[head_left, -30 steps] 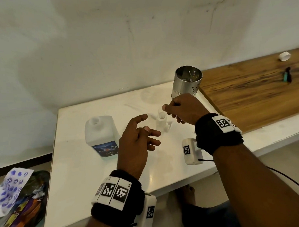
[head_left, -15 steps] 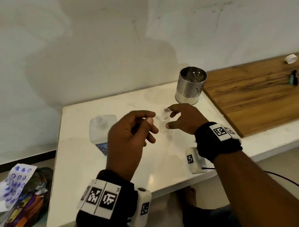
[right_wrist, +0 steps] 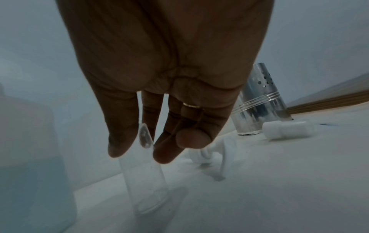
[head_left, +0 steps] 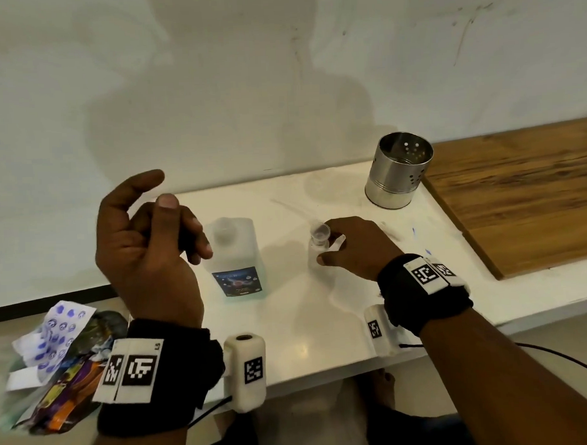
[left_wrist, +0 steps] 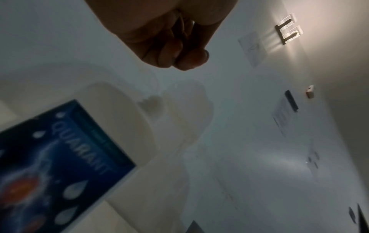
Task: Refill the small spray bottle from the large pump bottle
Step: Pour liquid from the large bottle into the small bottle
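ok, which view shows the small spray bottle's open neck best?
Head view: it looks down into the small spray bottle and shows the round open mouth, uncapped, with the right hand beside it. The right wrist view shows the clear body side-on, its neck between the fingers. The left wrist view misses it.

A perforated steel cylinder holder [head_left: 399, 170] stands on the white table [head_left: 309, 315] beside a wooden board [head_left: 526, 198]; crumpled wrappers [head_left: 56, 360] lie below.
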